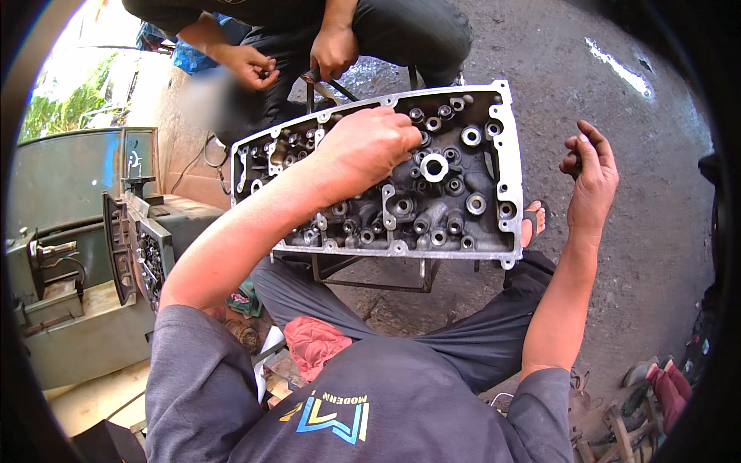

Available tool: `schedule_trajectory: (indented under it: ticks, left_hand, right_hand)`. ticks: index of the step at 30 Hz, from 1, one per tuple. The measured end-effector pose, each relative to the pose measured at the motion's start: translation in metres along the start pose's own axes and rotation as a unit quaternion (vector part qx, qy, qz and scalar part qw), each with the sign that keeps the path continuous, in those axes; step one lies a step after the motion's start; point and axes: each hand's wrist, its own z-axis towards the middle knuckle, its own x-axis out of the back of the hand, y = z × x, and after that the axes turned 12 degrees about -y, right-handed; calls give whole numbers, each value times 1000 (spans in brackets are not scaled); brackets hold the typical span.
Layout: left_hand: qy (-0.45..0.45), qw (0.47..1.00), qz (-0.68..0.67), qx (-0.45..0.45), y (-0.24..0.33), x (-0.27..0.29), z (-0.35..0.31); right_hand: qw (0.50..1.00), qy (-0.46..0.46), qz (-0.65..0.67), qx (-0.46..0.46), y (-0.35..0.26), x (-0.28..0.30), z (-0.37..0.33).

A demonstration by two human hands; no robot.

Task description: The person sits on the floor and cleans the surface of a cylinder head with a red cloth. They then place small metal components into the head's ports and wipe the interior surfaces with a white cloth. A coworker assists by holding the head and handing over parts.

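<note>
A large grey metal engine cylinder head (507, 158), with many round bores and bosses, lies before me on a metal stand (370, 287). My left hand (372, 145) reaches over its far middle, with fingers bent down and closed near a row of small round bosses. Whatever the fingertips pinch is hidden beneath the hand. Just left of the largest bright ring (434, 167) are its knuckles. Off the right end of the casting, my right hand (593, 166) is raised in the air. Its fingers are curled in with a dark spot at them, too small to name.
Across the casting sits another person, one hand (251, 68) pinched, the other hand (334, 52) gripping a dark handle. Green-grey machinery (85, 332) stands at left. A red cloth (315, 343) lies by my lap. Someone in red trousers (670, 392) is at lower right.
</note>
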Motion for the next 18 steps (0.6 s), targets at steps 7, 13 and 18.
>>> schedule_trajectory:
  ticks: [7, 13, 18]
  left_hand:
    - [-47, 994, 47, -89, -12, -16, 29]
    - [-154, 986, -9, -64, -16, -4, 44]
    - [-214, 970, 58, -98, -12, 11, 60]
  right_hand:
    - [998, 10, -28, -52, -8, -19, 8]
    - [996, -10, -59, -61, -9, -16, 3]
    - [997, -13, -49, -60, -11, -9, 2]
